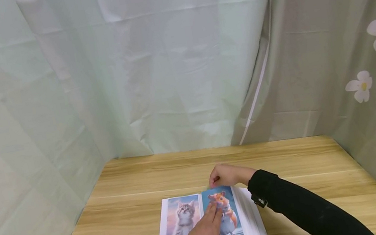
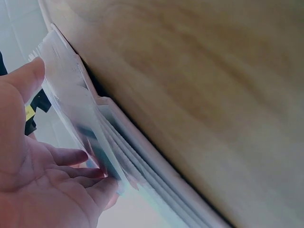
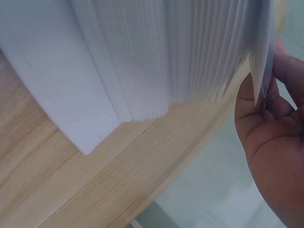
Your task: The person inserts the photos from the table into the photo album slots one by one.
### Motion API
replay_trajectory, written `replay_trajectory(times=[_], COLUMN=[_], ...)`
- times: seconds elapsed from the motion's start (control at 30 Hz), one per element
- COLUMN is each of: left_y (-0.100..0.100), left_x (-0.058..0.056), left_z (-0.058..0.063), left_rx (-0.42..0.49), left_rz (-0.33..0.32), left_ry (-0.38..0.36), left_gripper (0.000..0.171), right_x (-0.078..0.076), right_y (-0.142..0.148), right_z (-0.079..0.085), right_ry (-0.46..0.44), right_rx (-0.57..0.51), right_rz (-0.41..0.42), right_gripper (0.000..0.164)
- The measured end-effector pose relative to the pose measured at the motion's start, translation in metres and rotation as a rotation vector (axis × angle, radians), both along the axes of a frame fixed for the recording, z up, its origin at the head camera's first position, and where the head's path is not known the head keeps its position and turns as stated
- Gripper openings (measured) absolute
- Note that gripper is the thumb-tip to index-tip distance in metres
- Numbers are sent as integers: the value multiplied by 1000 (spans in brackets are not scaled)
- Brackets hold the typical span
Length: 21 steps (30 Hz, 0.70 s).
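A photo album (image 1: pixel 261 226) with white pages lies spread on the wooden table. Its left page shows a kitten picture (image 1: pixel 185 219), its right page a hamster picture (image 1: pixel 230 219) on blue. My left hand (image 1: pixel 204 232) rests across the pages, fingers extended over the hamster picture's left side and partly hiding both pictures. At the album's top edge, my right hand (image 1: pixel 226 175) pinches the hamster picture's upper edge. In the right wrist view, thumb and fingers of the right hand (image 3: pixel 275 128) meet around a thin blue-tinted sheet (image 3: pixel 269 76) at the end of the page stack.
The wooden table (image 1: pixel 122 213) extends around the album to both sides and behind. Pale curtains (image 1: pixel 173 74) enclose its back and sides, with white flowers (image 1: pixel 360 87) printed on the right one. Many white page edges (image 3: pixel 142 95) fan out below the right hand.
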<state>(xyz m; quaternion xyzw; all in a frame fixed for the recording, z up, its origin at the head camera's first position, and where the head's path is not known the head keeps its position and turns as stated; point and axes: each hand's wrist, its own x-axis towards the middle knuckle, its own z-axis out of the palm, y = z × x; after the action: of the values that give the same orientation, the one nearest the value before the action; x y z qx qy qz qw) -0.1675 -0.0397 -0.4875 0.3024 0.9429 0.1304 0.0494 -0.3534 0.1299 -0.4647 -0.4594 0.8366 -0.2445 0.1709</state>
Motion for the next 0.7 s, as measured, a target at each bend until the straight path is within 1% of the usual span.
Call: replay_trajectory(times=[0.17, 0.37, 0.57, 0.63, 0.7], left_y=[1, 1, 2, 2, 3], left_x=[1, 0, -1, -1, -1], left_z=[3, 1, -1, -1, 0], left_rx=[8, 21, 0, -5, -10], left_rz=[-3, 5, -1, -4, -6], left_ry=[-15, -33, -15, -2, 14], left_gripper=[98, 99, 99, 99, 98], right_x=[2, 5, 8, 9, 10], right_y=[1, 2, 4, 5, 7], right_z=[0, -3, -8, -9, -8], right_ry=[-9, -16, -26, -15, 20], right_rx=[0, -16, -18, -24, -41], right_rz=[1, 10, -31, -45, -49], right_gripper=[13, 13, 13, 13, 13])
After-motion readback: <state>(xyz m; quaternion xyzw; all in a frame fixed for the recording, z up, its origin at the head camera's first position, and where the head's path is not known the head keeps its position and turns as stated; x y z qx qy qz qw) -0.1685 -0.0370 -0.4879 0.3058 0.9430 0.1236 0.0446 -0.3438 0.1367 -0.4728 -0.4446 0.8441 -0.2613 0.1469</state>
